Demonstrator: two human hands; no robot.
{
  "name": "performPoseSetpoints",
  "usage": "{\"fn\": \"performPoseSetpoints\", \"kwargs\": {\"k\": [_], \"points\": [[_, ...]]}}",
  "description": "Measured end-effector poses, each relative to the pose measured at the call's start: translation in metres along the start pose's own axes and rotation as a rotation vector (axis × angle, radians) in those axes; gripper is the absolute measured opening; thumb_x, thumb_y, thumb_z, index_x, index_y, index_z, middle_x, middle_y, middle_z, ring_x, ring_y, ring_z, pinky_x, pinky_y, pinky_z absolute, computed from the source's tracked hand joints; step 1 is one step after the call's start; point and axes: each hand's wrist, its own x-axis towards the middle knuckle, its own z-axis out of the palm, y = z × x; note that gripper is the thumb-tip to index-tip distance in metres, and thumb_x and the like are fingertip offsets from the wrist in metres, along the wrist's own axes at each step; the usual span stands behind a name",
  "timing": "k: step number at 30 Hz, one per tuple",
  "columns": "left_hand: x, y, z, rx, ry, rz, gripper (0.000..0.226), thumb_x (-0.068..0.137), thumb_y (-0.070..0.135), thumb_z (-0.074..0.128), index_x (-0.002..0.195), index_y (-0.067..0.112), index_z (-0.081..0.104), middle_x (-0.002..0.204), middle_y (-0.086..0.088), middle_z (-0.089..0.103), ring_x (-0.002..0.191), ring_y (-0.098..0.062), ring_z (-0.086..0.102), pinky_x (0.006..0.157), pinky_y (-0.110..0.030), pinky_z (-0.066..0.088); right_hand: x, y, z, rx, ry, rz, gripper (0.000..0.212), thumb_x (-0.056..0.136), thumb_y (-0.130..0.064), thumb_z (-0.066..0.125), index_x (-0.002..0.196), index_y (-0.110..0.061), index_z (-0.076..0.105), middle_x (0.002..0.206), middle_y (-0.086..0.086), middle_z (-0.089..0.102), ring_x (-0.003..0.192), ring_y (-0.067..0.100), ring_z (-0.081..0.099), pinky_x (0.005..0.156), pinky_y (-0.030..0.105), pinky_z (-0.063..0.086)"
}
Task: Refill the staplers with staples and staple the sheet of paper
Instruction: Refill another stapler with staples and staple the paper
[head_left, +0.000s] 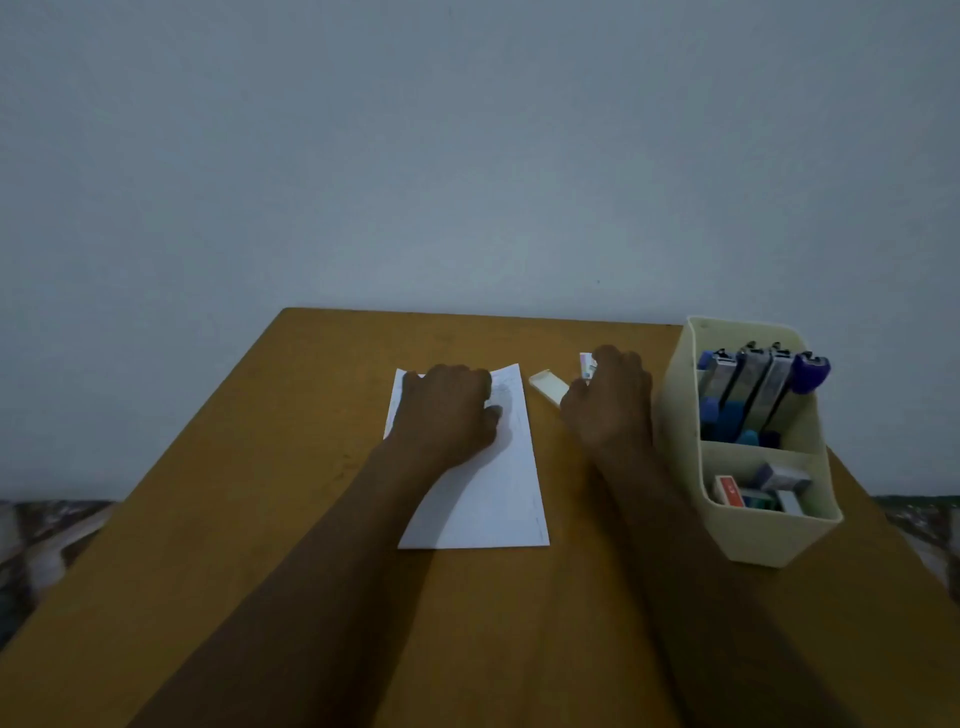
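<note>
Since all staplers (748, 387) sat in the organizer (769, 540), we'd barely started imo: left hand (447, 410) lay curled on the paper (493, 499), grip unclear; right hand (613, 400) pinched a staple box (587, 365).

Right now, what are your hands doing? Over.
Left hand rests on paper. Right hand holds small box. Staplers in bin. Nothing in the way.

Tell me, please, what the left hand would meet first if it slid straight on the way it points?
Likely nothing: past the left hand come only the sheet, bare table, then the wall; depth is unclear.
</note>
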Motion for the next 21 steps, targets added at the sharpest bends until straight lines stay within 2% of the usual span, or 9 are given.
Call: {"fn": "performPoseSetpoints", "kwargs": {"k": [4, 10, 14, 21], "points": [[0.022, 0.011, 0.009, -0.077, 0.005, 0.161, 0.045, 0.091, 0.032, 0.057, 0.134, 0.022, 0.048, 0.138, -0.003, 0.050, 0.128, -0.024, 0.040, 0.104, -0.045, 0.036, 0.018, 0.004, 0.010, -0.044, 0.012, 0.074, 0.046, 0.089, -0.030, 0.058, 0.128, -0.011, 0.043, 0.128, 0.013, 0.047, 0.115, 0.030, 0.045, 0.092, 0.038, 0.043], [0.054, 0.026, 0.010, -0.041, -0.159, 0.266, 0.058, 0.090, 0.026, 0.059, 0.144, 0.024, 0.036, 0.150, 0.001, 0.037, 0.139, -0.024, 0.027, 0.106, -0.050, 0.031, 0.029, 0.010, 0.023, -0.129, -0.001, 0.127, 0.052, 0.087, -0.034, 0.062, 0.129, -0.010, 0.043, 0.127, 0.013, 0.049, 0.114, 0.030, 0.046, 0.094, 0.038, 0.041], [0.067, 0.030, 0.015, -0.032, -0.204, 0.284, 0.060, 0.089, 0.025, 0.062, 0.143, 0.025, 0.038, 0.146, 0.000, 0.044, 0.136, -0.024, 0.031, 0.105, -0.048, 0.034, 0.033, 0.012, 0.023, -0.157, -0.007, 0.132, 0.053, 0.087, -0.036, 0.062, 0.129, -0.010, 0.044, 0.126, 0.013, 0.050, 0.113, 0.030, 0.046, 0.092, 0.038, 0.043], [0.071, 0.029, 0.019, -0.038, -0.160, 0.301, 0.040, 0.089, 0.023, 0.062, 0.128, 0.022, 0.056, 0.128, -0.002, 0.058, 0.118, -0.023, 0.047, 0.095, -0.041, 0.041, 0.031, 0.021, 0.023, -0.146, 0.047, 0.048, 0.049, 0.089, -0.037, 0.056, 0.132, -0.015, 0.047, 0.121, 0.013, 0.053, 0.108, 0.029, 0.049, 0.084, 0.036, 0.044]]}}
